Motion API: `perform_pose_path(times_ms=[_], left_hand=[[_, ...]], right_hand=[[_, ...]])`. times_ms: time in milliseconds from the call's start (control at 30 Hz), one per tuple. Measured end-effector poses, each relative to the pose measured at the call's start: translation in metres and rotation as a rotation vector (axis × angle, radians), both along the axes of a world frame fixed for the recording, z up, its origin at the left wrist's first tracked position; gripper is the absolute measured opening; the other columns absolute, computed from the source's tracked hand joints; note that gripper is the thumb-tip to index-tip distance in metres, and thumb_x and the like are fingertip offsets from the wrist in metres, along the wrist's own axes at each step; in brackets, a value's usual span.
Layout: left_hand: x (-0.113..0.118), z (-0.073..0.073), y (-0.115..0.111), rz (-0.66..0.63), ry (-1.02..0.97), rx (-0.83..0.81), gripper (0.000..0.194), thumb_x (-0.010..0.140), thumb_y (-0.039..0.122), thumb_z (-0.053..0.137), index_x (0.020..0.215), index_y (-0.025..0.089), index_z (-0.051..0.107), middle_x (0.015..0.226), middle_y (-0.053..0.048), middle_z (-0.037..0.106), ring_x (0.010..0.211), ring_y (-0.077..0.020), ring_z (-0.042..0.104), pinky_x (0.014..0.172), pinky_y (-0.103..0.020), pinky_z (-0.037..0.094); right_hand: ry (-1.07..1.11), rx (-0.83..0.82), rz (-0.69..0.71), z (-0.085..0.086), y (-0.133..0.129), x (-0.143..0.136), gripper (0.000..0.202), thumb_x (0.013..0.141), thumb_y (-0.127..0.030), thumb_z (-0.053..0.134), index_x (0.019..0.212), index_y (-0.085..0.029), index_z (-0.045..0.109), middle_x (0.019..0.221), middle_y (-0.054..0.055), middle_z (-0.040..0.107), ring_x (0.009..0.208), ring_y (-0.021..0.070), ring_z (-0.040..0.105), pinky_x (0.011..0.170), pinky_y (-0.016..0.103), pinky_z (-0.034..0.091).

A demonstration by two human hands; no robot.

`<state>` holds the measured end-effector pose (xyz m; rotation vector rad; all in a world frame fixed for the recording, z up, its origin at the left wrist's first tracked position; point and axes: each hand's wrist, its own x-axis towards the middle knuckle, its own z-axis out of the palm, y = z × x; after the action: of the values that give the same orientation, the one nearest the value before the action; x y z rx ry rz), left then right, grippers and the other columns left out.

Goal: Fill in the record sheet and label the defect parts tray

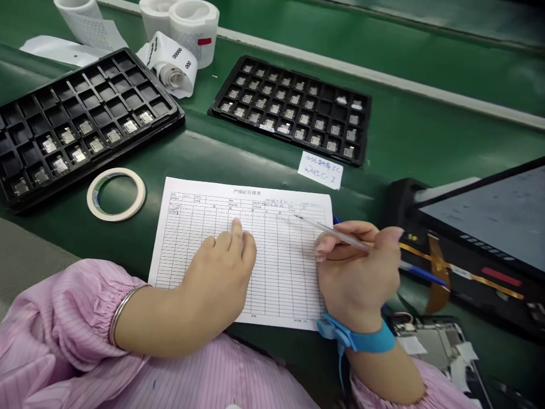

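A printed form (281, 267) with a ruled table lies on the green bench in front of me. My left hand (221, 272) rests on it, index finger stretched to a row near the top and the other fingers bent, holding nothing. Over the form's right edge, my right hand (361, 267) grips a clear pen (323, 228) with a blue end, its tip by the upper right columns. A blue wrist strap (370, 339) with a cord circles my right wrist. Just above the form is a small handwritten label (320, 170).
Two black compartment trays, a left tray (55, 159) and a back tray (293, 108), hold small metal parts. A tape roll (116, 194) lies left of the form; label rolls (193, 31) stand behind. On the right are a screen device (489, 210) and an opened device (443, 341).
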<state>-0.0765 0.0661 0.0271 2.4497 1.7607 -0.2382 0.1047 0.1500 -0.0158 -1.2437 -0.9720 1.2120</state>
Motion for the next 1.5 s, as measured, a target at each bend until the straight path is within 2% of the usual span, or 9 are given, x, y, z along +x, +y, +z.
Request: perform_pose_path(times_ms=[333, 600, 700, 767, 867, 933, 1167, 1367, 1500], left_hand=[[0.015, 0.007, 0.020, -0.234, 0.147, -0.112, 0.058, 0.085, 0.018, 0.040, 0.139, -0.002, 0.035, 0.142, -0.031, 0.034, 0.086, -0.0253, 0.062, 0.068, -0.034, 0.050], [0.016, -0.009, 0.020, -0.292, 0.070, 0.092, 0.048, 0.087, 0.018, 0.038, 0.130, -0.001, 0.047, 0.136, -0.031, 0.043, 0.072, -0.0198, 0.060, 0.062, -0.031, 0.048], [0.013, -0.016, 0.018, -0.314, 0.052, 0.176, 0.045, 0.087, 0.016, 0.038, 0.126, -0.001, 0.050, 0.133, -0.031, 0.046, 0.068, -0.0182, 0.059, 0.060, -0.030, 0.046], [0.012, -0.019, 0.017, -0.325, 0.049, 0.217, 0.043, 0.087, 0.016, 0.038, 0.124, 0.000, 0.052, 0.132, -0.031, 0.047, 0.066, -0.0171, 0.057, 0.059, -0.029, 0.045], [0.011, -0.020, 0.015, -0.326, 0.053, 0.238, 0.042, 0.086, 0.014, 0.036, 0.123, 0.001, 0.053, 0.132, -0.030, 0.048, 0.064, -0.0159, 0.056, 0.056, -0.028, 0.043], [0.011, -0.021, 0.014, -0.319, 0.053, 0.238, 0.042, 0.086, 0.012, 0.035, 0.123, 0.001, 0.053, 0.132, -0.029, 0.048, 0.064, -0.0159, 0.056, 0.055, -0.027, 0.043], [0.012, -0.022, 0.015, -0.273, 0.014, 0.277, 0.043, 0.085, 0.010, 0.031, 0.119, 0.004, 0.056, 0.131, -0.026, 0.051, 0.064, -0.0178, 0.058, 0.056, -0.029, 0.044], [0.005, -0.013, 0.003, -0.145, 0.120, 0.241, 0.040, 0.084, 0.008, 0.033, 0.114, 0.003, 0.059, 0.125, -0.029, 0.054, 0.056, -0.0175, 0.057, 0.048, -0.029, 0.042], [-0.007, -0.015, -0.002, -0.171, 0.156, 0.289, 0.038, 0.084, 0.007, 0.034, 0.113, 0.001, 0.059, 0.122, -0.030, 0.055, 0.052, -0.0152, 0.055, 0.047, -0.027, 0.041]], right_hand=[[-0.004, -0.003, 0.005, 0.001, -0.001, 0.000, 0.051, 0.086, -0.067, 0.039, 0.071, -0.022, 0.056, 0.045, 0.000, 0.052, 0.042, 0.0134, 0.046, 0.045, 0.028, 0.037], [0.075, -0.005, 0.019, -0.001, 0.000, 0.000, 0.051, 0.088, -0.064, 0.039, 0.075, -0.020, 0.060, 0.049, 0.000, 0.057, 0.044, 0.0125, 0.049, 0.045, 0.025, 0.038], [0.035, -0.054, 0.044, 0.012, 0.000, -0.001, 0.054, 0.086, -0.068, 0.039, 0.090, -0.020, 0.063, 0.077, 0.007, 0.069, 0.055, 0.0142, 0.056, 0.045, 0.026, 0.040], [-0.020, -0.061, 0.081, 0.030, -0.002, -0.002, 0.045, 0.084, -0.062, 0.050, 0.098, -0.021, 0.063, 0.098, 0.008, 0.068, 0.070, 0.0155, 0.060, 0.049, 0.025, 0.042], [-0.078, 0.041, 0.120, 0.054, -0.006, -0.008, 0.018, 0.079, -0.040, 0.067, 0.083, -0.023, 0.061, 0.074, 0.000, 0.063, 0.065, 0.0129, 0.056, 0.051, 0.023, 0.041], [-0.086, 0.072, 0.165, 0.060, -0.005, -0.015, 0.021, 0.080, -0.035, 0.067, 0.070, -0.022, 0.054, 0.053, -0.004, 0.050, 0.050, 0.0106, 0.046, 0.046, 0.023, 0.036], [-0.097, -0.132, 0.342, 0.026, 0.014, -0.055, 0.033, 0.087, -0.050, 0.055, 0.075, -0.020, 0.056, 0.055, -0.001, 0.057, 0.046, 0.0092, 0.049, 0.042, 0.021, 0.037], [-0.176, -0.065, 0.290, 0.015, 0.015, -0.066, 0.032, 0.085, -0.043, 0.062, 0.068, -0.020, 0.050, 0.052, -0.003, 0.055, 0.042, 0.0062, 0.044, 0.039, 0.019, 0.033], [-0.263, 0.042, 0.244, 0.012, 0.009, -0.071, 0.029, 0.083, -0.039, 0.065, 0.068, -0.020, 0.049, 0.052, -0.004, 0.055, 0.042, 0.0065, 0.043, 0.041, 0.020, 0.035]])
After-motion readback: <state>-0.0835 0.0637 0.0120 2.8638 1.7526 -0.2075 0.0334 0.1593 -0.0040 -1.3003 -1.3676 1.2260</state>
